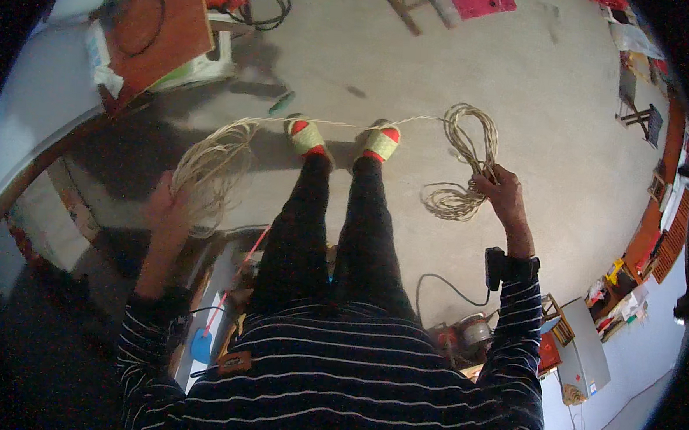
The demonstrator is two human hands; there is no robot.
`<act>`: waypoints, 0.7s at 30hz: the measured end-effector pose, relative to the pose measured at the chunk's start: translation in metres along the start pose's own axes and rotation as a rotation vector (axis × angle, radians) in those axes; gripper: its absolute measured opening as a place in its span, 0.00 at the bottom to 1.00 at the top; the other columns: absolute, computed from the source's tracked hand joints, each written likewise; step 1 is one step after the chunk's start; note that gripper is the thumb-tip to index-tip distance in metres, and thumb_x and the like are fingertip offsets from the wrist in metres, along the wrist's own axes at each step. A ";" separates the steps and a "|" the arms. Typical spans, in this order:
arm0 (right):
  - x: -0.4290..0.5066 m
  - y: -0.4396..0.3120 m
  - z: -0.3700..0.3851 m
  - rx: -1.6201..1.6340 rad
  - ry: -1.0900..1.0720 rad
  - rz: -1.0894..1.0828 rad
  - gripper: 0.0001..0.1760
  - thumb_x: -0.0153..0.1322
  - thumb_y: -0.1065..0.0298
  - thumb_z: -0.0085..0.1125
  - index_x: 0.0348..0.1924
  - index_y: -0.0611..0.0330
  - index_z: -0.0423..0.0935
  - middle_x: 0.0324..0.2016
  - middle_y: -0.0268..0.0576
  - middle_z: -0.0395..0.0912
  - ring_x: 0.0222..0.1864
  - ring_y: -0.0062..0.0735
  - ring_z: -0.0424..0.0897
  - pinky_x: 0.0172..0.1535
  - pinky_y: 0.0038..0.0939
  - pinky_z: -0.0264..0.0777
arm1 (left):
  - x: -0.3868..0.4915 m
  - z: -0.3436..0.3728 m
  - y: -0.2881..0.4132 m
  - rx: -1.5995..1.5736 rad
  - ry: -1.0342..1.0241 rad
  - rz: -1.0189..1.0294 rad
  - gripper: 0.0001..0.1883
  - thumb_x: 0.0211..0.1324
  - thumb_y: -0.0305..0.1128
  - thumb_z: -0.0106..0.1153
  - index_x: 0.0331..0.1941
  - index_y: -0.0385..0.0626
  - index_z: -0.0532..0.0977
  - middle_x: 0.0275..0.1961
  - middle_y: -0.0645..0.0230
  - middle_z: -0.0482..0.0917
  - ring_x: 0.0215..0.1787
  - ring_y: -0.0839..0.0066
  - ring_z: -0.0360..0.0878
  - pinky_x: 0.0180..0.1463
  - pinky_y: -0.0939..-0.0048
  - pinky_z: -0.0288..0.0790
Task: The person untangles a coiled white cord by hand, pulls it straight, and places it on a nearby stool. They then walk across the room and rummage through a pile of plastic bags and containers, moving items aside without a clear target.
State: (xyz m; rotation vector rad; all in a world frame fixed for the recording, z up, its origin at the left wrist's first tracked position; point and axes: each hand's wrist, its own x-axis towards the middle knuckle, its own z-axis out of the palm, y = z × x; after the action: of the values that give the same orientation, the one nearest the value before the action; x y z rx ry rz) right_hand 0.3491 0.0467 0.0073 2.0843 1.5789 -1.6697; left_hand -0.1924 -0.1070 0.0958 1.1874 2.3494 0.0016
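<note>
My left hand [169, 209] grips a loose bundle of thin straw-coloured cord [216, 150], blurred and partly in shadow. In my right hand [500, 191] is a tighter coil of similar cord [471, 131], pinched near its middle, with one loop standing above the fist and another hanging to its left. A single twisted strand [332, 122] runs between the two bundles, sagging slightly across the view over the toes of my slippers [383, 141]. Both hands are held wide apart, one at each side of my legs.
A brown board-topped table [161, 30] stands at the upper left, with a black cable [273, 7] beside it. A small green object [282, 102] lies on the concrete floor [553, 138]. Behind me at right is a motor-like machine [475, 333]. A folding stool [644, 122] stands at far right.
</note>
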 end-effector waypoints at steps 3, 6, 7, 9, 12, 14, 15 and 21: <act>0.002 0.006 -0.004 -0.219 0.043 -0.073 0.14 0.66 0.59 0.64 0.31 0.64 0.79 0.24 0.41 0.79 0.27 0.26 0.75 0.33 0.31 0.69 | 0.000 -0.009 0.011 -0.204 0.030 0.040 0.12 0.62 0.33 0.52 0.46 0.40 0.73 0.37 0.60 0.80 0.39 0.71 0.76 0.46 0.70 0.69; 0.001 0.012 -0.006 -0.442 0.091 -0.176 0.15 0.66 0.57 0.63 0.35 0.61 0.79 0.34 0.50 0.80 0.37 0.47 0.81 0.36 0.42 0.74 | 0.003 -0.026 0.020 -0.244 -0.160 0.043 0.20 0.65 0.40 0.52 0.53 0.35 0.72 0.45 0.57 0.80 0.45 0.67 0.78 0.51 0.66 0.70; 0.000 0.013 -0.004 -0.497 0.132 -0.201 0.14 0.66 0.58 0.63 0.37 0.60 0.78 0.34 0.49 0.79 0.37 0.48 0.81 0.36 0.43 0.74 | 0.003 -0.028 0.022 -0.232 -0.166 0.028 0.21 0.65 0.40 0.52 0.52 0.34 0.72 0.45 0.57 0.80 0.44 0.67 0.77 0.50 0.66 0.70; -0.001 0.016 0.000 -0.609 0.207 -0.255 0.14 0.67 0.60 0.62 0.39 0.59 0.76 0.35 0.48 0.78 0.36 0.51 0.80 0.35 0.45 0.74 | 0.004 -0.029 0.025 -0.264 -0.143 0.037 0.21 0.65 0.40 0.52 0.52 0.33 0.71 0.45 0.57 0.80 0.44 0.67 0.77 0.50 0.66 0.70; -0.003 0.017 0.002 -0.724 0.244 -0.272 0.15 0.68 0.63 0.59 0.46 0.55 0.72 0.37 0.46 0.76 0.36 0.52 0.80 0.35 0.45 0.75 | 0.004 -0.023 0.025 -0.180 -0.074 0.057 0.20 0.65 0.40 0.52 0.51 0.32 0.72 0.44 0.57 0.81 0.42 0.68 0.77 0.49 0.65 0.70; -0.003 0.017 0.002 -0.799 0.226 -0.273 0.12 0.69 0.64 0.56 0.44 0.56 0.72 0.37 0.46 0.77 0.36 0.51 0.80 0.36 0.43 0.76 | 0.003 -0.017 0.022 -0.249 -0.086 0.029 0.15 0.64 0.35 0.51 0.48 0.36 0.72 0.42 0.57 0.80 0.42 0.66 0.77 0.49 0.66 0.69; -0.004 0.017 0.002 -0.870 0.179 -0.319 0.10 0.68 0.65 0.56 0.41 0.57 0.72 0.37 0.45 0.77 0.36 0.49 0.80 0.36 0.43 0.76 | 0.002 -0.014 0.020 -0.284 -0.091 0.011 0.12 0.63 0.33 0.50 0.47 0.39 0.72 0.41 0.57 0.79 0.42 0.65 0.77 0.49 0.66 0.69; -0.009 0.016 0.004 -1.164 0.019 -0.222 0.03 0.67 0.69 0.53 0.32 0.57 0.72 0.31 0.44 0.78 0.35 0.46 0.81 0.37 0.43 0.73 | 0.006 -0.012 -0.001 -0.218 -0.034 0.021 0.14 0.63 0.32 0.51 0.48 0.37 0.72 0.41 0.55 0.79 0.44 0.64 0.76 0.49 0.66 0.69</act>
State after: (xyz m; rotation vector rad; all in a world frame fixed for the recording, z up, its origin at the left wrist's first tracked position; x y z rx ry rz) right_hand 0.3579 0.0307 0.0038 1.3067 2.0662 -0.4288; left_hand -0.2015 -0.1004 0.1029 1.0963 2.2409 0.2364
